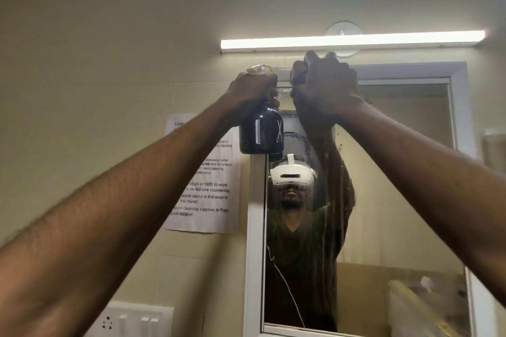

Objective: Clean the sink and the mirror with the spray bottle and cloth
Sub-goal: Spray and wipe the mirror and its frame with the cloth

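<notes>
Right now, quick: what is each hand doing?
Left hand: fingers curled round the neck of the dark spray bottle.
Right hand: gripping a cloth at the top of the mirror.

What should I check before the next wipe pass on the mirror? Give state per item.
1. Left hand grips spray bottle by the neck: ok.
2. Right hand holds cloth at the mirror's top edge: ok.
3. Mirror glass clean: not ok, streaks and runs show below the cloth.
4. Nozzle aimed at glass: cannot tell, hand covers it.
5. Light tube just above the hands clear of them: cannot tell.
</notes>
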